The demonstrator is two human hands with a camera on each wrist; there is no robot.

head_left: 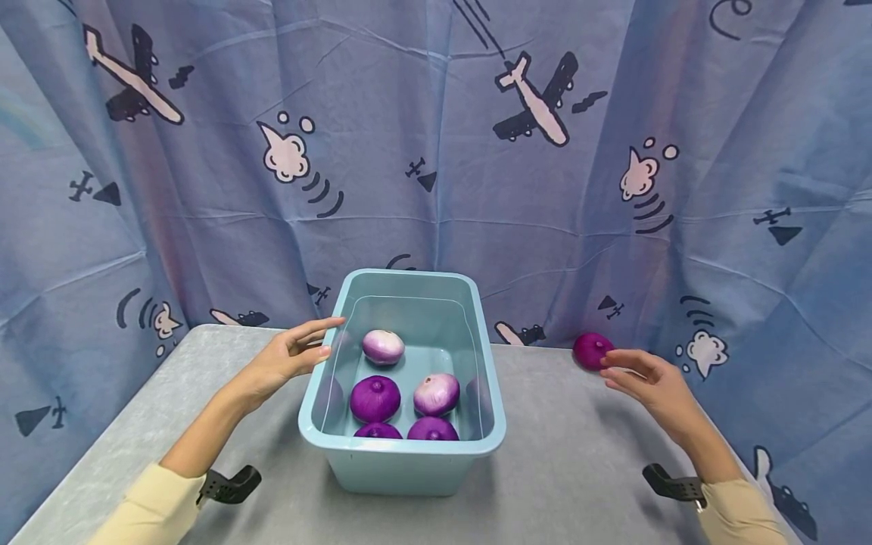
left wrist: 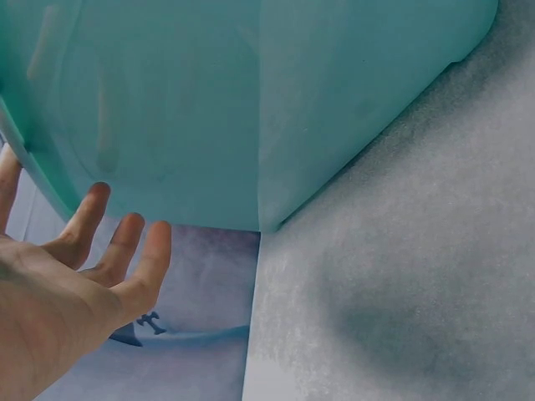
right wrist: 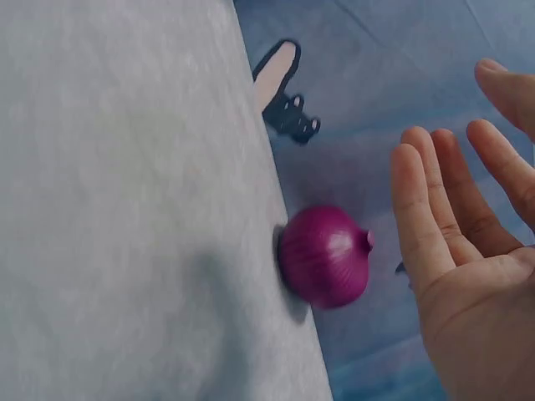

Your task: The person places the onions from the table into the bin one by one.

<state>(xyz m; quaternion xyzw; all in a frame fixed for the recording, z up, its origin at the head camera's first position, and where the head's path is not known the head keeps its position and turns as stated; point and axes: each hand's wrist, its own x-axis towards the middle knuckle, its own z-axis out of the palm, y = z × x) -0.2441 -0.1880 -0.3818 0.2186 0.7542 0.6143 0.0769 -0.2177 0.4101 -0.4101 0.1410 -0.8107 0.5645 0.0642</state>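
Reaching my right hand [head_left: 650,378], fingers spread and empty, toward the loose onion [head_left: 592,350]; next I judge I must close around it. My left hand [head_left: 286,359] hovers, fingers relaxed and empty, beside the bin [head_left: 402,454].

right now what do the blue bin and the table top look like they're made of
The bin looks like moulded plastic: smooth, slightly glossy, and translucent, with the onions' purple showing faintly through its side walls. The table top seems covered in grey felt-like fabric, matte and finely fuzzy in the wrist views, though what lies beneath is hidden.
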